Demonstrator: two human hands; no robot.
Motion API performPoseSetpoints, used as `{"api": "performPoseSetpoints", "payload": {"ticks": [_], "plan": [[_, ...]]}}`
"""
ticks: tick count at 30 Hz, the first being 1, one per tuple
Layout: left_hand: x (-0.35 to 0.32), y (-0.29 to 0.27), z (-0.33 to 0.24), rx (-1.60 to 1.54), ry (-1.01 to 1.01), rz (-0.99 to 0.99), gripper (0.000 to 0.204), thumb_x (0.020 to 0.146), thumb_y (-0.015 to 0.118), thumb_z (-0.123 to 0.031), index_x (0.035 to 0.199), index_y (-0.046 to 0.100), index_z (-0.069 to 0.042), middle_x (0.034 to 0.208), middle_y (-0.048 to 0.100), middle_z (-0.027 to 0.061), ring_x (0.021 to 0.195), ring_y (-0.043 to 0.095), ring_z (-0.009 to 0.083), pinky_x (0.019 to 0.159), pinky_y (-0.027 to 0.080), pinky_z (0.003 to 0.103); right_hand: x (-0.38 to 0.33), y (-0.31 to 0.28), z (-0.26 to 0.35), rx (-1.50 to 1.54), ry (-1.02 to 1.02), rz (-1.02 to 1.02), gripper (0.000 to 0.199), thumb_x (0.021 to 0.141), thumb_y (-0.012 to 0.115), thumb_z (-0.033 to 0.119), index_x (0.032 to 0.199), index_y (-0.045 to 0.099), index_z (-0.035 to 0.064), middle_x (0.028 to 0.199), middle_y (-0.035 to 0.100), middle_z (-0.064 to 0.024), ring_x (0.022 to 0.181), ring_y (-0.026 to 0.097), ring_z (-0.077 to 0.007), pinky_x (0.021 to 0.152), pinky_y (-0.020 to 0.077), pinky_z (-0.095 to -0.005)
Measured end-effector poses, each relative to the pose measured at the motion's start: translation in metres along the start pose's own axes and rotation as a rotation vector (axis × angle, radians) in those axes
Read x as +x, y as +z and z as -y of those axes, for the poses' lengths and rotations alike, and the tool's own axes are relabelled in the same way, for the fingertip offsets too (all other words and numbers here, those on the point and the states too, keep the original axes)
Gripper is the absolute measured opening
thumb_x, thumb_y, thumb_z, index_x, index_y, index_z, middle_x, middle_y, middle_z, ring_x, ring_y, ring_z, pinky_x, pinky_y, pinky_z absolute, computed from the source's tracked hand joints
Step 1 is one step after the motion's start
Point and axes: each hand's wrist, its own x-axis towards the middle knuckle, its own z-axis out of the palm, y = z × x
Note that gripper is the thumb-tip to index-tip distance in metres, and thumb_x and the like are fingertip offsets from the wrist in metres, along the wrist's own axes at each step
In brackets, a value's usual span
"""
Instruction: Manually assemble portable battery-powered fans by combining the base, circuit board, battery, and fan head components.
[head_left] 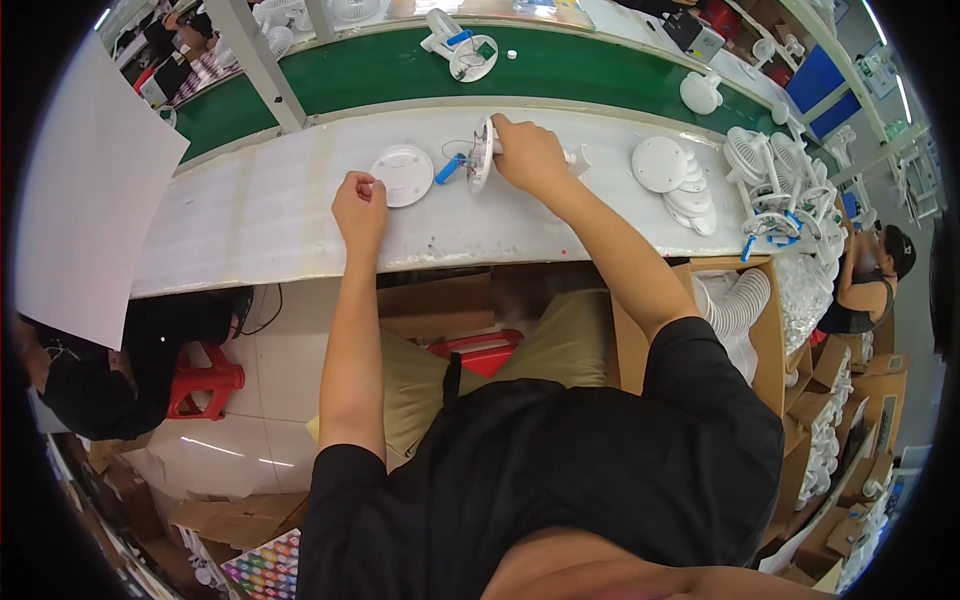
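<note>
My right hand [532, 158] is closed round the stem of a white fan stand [485, 155], which lies tipped on its side. The stand's round base faces left, showing wires and small parts inside. From those wires a blue cylindrical battery [450, 169] hangs out to the left. Beyond my right hand, the stem's forked end [579, 160] sticks out. Close by on the left, my left hand [360, 215] has its fingers pinched together at the edge of a round white cover plate [403, 176] lying on the bench. Whatever those fingers hold, if anything, is too small to make out.
Several round white plates [662, 165] are stacked to the right, with a heap of white fans [775, 175] past them. A green conveyor belt [370, 75] behind the bench carries another opened fan [470, 58]. Below the bench at right stands a cardboard box [768, 345].
</note>
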Motion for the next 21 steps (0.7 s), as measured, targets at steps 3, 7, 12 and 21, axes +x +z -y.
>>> {"api": "performPoseSetpoints", "payload": {"ticks": [3,7,12,21], "plan": [[0.001,0.001,-0.002,0.105,0.045,0.028,0.013,0.084,0.063,-0.009,0.095,0.061,-0.002,0.08,0.055,0.0065,0.071,0.052,0.0169,0.068,0.046,0.028,-0.005,0.001,-0.002,0.063,0.071,-0.047,0.024,0.08,0.064,0.013,0.102,0.057,0.0078,0.079,0.068,-0.0142,0.07,0.067,-0.035,0.063,0.0512,-0.0431],[-0.004,0.011,0.0,0.269,0.117,-0.202,0.021,0.082,0.06,-0.008,0.101,0.061,0.001,0.085,0.059,0.0111,0.076,0.056,0.0229,0.074,0.048,0.033,-0.013,0.032,-0.009,0.066,-0.033,-0.184,0.024,0.079,0.064,0.01,0.103,0.06,0.0088,0.079,0.068,-0.0118,0.07,0.066,-0.0351,0.064,0.051,-0.0428],[0.06,-0.002,0.033,0.494,0.333,-0.115,0.033,0.081,0.059,-0.012,0.111,0.06,0.003,0.096,0.065,0.0189,0.087,0.061,0.0317,0.082,0.049,0.037,0.03,0.048,0.001,0.193,-0.168,-0.464,0.021,0.078,0.061,0.012,0.099,0.065,0.0113,0.091,0.066,-0.0103,0.08,0.064,-0.0319,0.066,0.0491,-0.0412],[0.042,-0.027,0.005,0.415,0.134,-0.002,0.029,0.079,0.057,-0.009,0.106,0.061,0.0,0.085,0.065,0.0152,0.075,0.059,0.0284,0.075,0.05,0.036,-0.004,0.007,0.103,0.528,0.423,-0.19,0.031,0.088,0.058,0.024,0.114,0.054,0.0084,0.093,0.065,-0.0164,0.075,0.065,-0.0374,0.067,0.0497,-0.0467]]}}
